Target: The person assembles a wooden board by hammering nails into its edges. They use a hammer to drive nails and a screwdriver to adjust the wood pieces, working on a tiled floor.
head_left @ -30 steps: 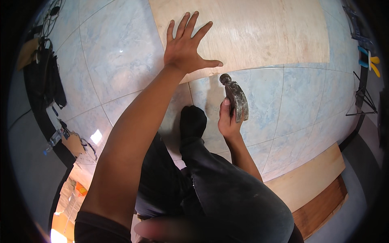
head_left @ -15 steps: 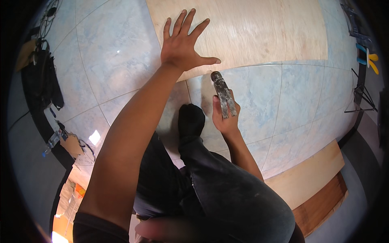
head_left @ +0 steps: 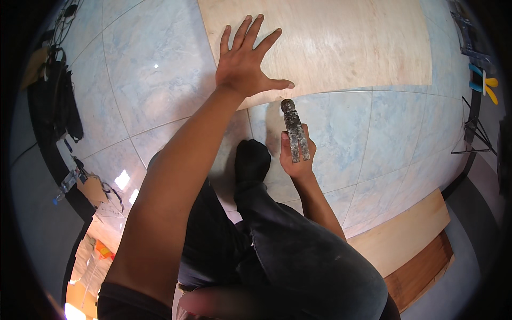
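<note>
- We see a claw hammer [head_left: 294, 130], its metal head dark and mottled with pale, worn patches, just near of the edge of a plywood sheet [head_left: 346, 45]; we cannot tell whether they touch.
- Its head has a long axis running near to far: the round face points far, the two claw prongs near and slightly right.
- Our right grip [head_left: 298, 167] is closed around the hammer, hiding most of the handle.
- Our left grip [head_left: 240, 69] is spread wide, palm down, at the sheet's near left corner, thumb pointing right.
- The sheet lies on the bluish tiled floor [head_left: 394, 133], and our black-socked foot [head_left: 253, 160] is near of it.
- At the left are a clear bottle [head_left: 65, 184] and a black bag [head_left: 53, 104]; we cannot tell their contents.
</note>
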Tool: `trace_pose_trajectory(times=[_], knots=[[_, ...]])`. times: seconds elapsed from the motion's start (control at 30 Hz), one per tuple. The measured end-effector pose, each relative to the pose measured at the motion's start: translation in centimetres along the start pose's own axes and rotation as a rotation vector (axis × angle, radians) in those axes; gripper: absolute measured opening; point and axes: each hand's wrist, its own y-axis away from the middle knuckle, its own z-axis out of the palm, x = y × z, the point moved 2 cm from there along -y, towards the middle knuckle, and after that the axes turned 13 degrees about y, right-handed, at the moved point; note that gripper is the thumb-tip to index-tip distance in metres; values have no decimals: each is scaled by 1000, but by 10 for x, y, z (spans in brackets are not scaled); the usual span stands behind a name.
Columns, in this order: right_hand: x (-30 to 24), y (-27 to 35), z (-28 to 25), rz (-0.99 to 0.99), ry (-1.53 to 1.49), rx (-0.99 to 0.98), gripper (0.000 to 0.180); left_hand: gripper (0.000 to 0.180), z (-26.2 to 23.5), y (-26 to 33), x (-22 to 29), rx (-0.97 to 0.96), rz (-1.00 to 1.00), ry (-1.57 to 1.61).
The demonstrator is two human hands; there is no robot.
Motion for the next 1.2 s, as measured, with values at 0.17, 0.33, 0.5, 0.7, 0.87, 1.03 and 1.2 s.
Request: trace_pose_trajectory(times=[0.17, 0.33, 0.5, 0.7, 0.87, 1.03, 1.2], knots=[[-2, -1, 6, -16, -2, 43, 16, 123, 1, 0, -1, 1, -3, -5], [-1, -13, 5, 129, 25, -51, 20, 123, 0, 1, -2, 7, -2, -4], [-12, -8, -4, 39, 30, 22, 19, 123, 0, 1, -2, 10, -1, 1], [-3, -19, 11, 144, 23, -49, 18, 123, 1, 1, -1, 6, -1, 23], [-15, -6, -3, 70, 17, 24, 21, 123, 1, 1, -3, 21, 5, 14], [-1, -17, 13, 98, 58, -46, 17, 122, 1, 0, -1, 30, 13, 21], [-7, -15, 2, 86, 30, 11, 20, 120, 1, 2, -4, 15, -1, 26]])
